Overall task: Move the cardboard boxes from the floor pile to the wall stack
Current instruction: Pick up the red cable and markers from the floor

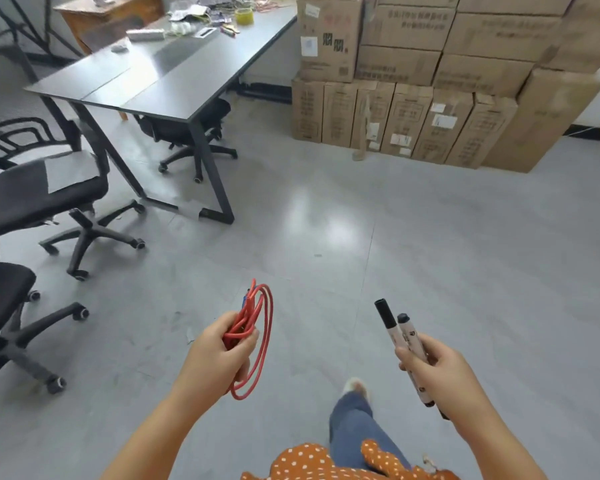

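Observation:
A tall stack of brown cardboard boxes (430,74) stands against the far wall at the upper right, with a row of upright boxes (388,123) at its base. No floor pile of boxes is in view. My left hand (219,351) grips a coil of red cable (257,337) low in the middle of the view. My right hand (437,368) holds two black-capped markers (400,334), their caps pointing up and away. Both hands are several steps short of the stack.
A dark grey table (160,74) with clutter and a yellow tape roll (245,16) stands at upper left. Black office chairs (59,209) sit left of me and one under the table. Grey floor (361,230) stretches toward the boxes. My leg (354,420) steps forward.

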{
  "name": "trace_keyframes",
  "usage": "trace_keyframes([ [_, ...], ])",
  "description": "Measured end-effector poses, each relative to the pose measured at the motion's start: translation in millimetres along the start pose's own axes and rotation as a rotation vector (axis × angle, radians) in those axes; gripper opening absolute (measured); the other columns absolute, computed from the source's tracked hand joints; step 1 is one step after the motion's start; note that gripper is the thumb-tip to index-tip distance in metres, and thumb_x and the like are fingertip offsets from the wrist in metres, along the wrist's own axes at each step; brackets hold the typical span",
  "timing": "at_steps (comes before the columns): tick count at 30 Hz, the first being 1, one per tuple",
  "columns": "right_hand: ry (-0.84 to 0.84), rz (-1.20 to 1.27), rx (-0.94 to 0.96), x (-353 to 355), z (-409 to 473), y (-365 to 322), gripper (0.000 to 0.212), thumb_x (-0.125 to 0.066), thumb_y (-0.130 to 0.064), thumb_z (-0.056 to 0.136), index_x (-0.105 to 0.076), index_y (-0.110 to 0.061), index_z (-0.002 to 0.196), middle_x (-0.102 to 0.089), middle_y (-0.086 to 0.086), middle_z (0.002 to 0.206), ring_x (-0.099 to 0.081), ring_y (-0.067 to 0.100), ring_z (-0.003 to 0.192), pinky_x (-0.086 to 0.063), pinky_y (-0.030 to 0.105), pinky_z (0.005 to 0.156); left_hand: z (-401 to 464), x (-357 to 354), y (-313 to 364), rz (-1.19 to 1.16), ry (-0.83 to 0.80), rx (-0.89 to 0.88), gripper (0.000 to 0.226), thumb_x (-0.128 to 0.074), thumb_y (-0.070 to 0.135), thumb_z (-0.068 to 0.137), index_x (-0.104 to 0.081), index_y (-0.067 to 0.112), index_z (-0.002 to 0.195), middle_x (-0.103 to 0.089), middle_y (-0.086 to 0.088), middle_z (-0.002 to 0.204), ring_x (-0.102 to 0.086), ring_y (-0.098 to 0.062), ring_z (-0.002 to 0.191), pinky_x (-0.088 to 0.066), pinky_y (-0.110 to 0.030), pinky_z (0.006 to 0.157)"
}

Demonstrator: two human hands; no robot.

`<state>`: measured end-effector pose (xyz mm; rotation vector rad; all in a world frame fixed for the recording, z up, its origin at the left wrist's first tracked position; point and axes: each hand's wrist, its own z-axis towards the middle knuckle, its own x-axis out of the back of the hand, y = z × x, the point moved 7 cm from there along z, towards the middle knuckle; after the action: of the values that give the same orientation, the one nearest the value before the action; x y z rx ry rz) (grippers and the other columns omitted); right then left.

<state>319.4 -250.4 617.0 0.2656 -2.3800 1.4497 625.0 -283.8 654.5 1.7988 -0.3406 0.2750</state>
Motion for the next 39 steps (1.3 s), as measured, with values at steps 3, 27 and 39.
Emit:
trace_keyframes([
  [3, -0.020, -0.026, 0.014, 6.1, 76.4, -25.5, 0.008, -0.062, -0.022, 0.091, -0.067, -0.020, 0.084, -0.063, 0.012, 0.072, -0.049, 0.017, 0.058, -0.037, 0.021, 0.042, 66.0, -4.5, 11.2, 0.011, 0.017, 0.012, 0.010, -0.053, 0.003, 0.093, -0.050, 0.000, 0.085, -0.042, -0.008, 0.044, -0.034, -0.010, 0.031, -0.029, -0.015, 0.034],
  [27, -0.203, -0.216, 0.102, -2.0, 612.9, -299.3, 0.015, -0.057, -0.019, 0.092, -0.061, -0.007, 0.085, -0.048, 0.000, 0.067, -0.031, 0.008, 0.045, -0.022, 0.013, 0.037, 596.5, 20.3, 122.3, -0.053, 0.197, 0.130, 0.011, -0.053, 0.006, 0.094, -0.053, 0.006, 0.083, -0.049, -0.004, 0.040, -0.042, -0.011, 0.033, -0.035, -0.018, 0.036],
  [39, -0.299, -0.253, 0.154, -82.1, 825.7, -454.2, 0.013, -0.053, -0.024, 0.096, -0.062, -0.020, 0.086, -0.067, 0.001, 0.080, -0.055, 0.008, 0.065, -0.041, 0.019, 0.052, 836.5, 116.1, 185.1, -0.050, 0.276, 0.105, 0.013, -0.054, 0.010, 0.094, -0.050, 0.003, 0.084, -0.048, -0.005, 0.043, -0.037, -0.010, 0.033, -0.030, -0.013, 0.035],
])
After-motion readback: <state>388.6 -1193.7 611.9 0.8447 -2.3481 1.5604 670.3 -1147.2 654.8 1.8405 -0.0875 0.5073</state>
